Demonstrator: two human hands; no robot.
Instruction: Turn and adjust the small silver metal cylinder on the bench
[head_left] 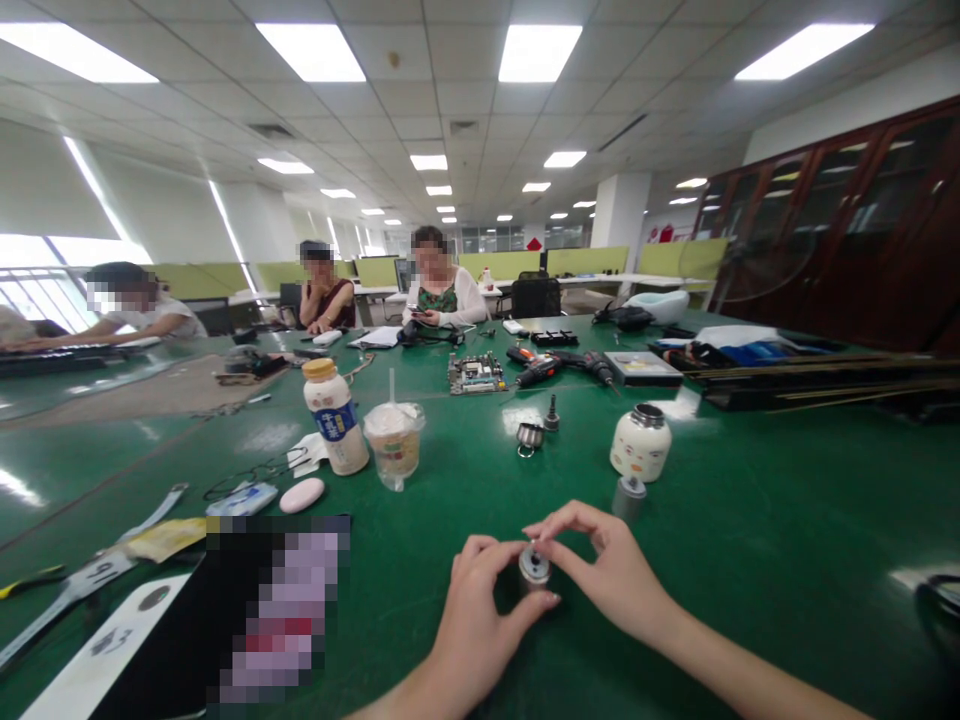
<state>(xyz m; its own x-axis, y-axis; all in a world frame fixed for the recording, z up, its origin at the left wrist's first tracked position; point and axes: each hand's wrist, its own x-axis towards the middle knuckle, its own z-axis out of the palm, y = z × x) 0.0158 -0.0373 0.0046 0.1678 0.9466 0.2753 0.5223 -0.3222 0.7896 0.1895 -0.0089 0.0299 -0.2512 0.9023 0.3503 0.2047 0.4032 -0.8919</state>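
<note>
A small silver metal cylinder with a pale top and a dark hole stands just above the green table. My left hand is closed around its side, thumb in front and fingers behind. My right hand pinches at its top edge; whatever is between those fingertips is too small to make out. Beyond my right hand stands a grey cylinder, close to a cream jar with face drawings and an uncovered neck. Farther off lie a silver cap with a ring and a dark stepped part.
Left of my hands are a plastic drink cup, a milk tea bottle, a pink oval case and a blurred-out dark panel. Farther back lie a circuit board, power drills and a flat metal box. Several people sit beyond.
</note>
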